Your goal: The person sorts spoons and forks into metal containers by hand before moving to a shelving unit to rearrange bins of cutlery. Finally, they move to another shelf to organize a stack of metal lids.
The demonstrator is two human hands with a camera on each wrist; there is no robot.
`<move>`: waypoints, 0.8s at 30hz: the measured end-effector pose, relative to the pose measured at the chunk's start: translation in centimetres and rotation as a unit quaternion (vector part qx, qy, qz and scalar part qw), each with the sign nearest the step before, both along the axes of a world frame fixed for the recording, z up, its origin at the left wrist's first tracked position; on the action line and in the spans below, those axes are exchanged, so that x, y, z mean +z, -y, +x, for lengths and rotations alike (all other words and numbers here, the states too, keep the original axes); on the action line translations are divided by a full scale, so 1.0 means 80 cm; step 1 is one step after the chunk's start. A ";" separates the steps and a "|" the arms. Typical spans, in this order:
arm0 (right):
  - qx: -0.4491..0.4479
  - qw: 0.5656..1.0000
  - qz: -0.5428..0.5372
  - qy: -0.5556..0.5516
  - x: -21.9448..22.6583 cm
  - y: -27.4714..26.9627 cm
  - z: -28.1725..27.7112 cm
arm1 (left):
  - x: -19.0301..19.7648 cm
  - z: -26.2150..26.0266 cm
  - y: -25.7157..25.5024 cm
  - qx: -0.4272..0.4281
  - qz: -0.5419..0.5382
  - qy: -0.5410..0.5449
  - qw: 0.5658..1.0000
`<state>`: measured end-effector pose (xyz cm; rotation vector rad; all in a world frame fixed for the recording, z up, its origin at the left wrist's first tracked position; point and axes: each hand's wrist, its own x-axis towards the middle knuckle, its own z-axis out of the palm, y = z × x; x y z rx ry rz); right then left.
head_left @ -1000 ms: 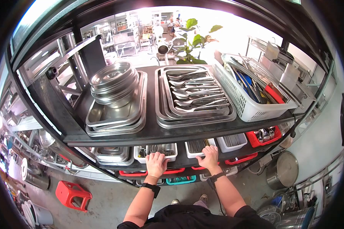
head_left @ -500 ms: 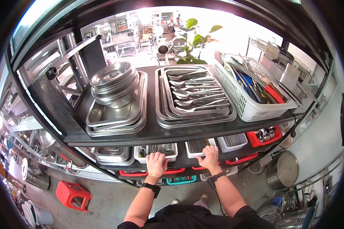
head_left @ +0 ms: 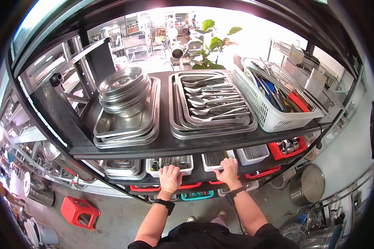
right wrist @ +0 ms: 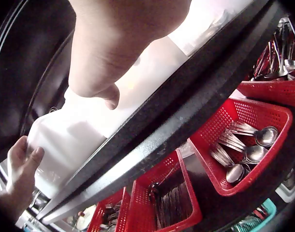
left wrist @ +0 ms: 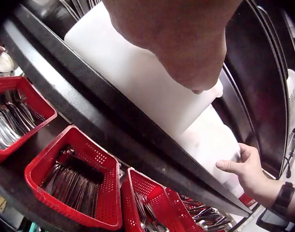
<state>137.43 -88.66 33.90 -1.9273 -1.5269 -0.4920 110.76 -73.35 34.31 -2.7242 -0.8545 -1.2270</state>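
On the second shelf stand two white plastic bins of metal cutlery. My left hand grips the front rim of the left bin, near its right end. The right hand holds the front rim of the right bin, also toward its right end. In the left wrist view the right thumb presses the outer wall while the fingers go over the rim. The right wrist view shows the left hand pinching its bin's wall likewise. Both bins stand at the shelf's front edge.
Above, the top shelf bears stacked steel bowls, a tray of spoons and a white utensil basket. Red baskets of cutlery sit on the shelf below. A red stool stands on the floor at left.
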 end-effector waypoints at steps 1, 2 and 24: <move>0.000 1.000 0.001 0.000 0.000 0.000 0.000 | 0.001 0.000 0.000 0.001 -0.001 -0.002 1.000; 0.000 1.000 0.002 0.000 0.000 0.000 0.000 | 0.001 0.000 0.000 0.000 0.000 -0.002 1.000; -0.001 1.000 0.001 -0.006 0.002 0.000 -0.001 | 0.000 -0.001 -0.001 -0.004 0.006 0.003 1.000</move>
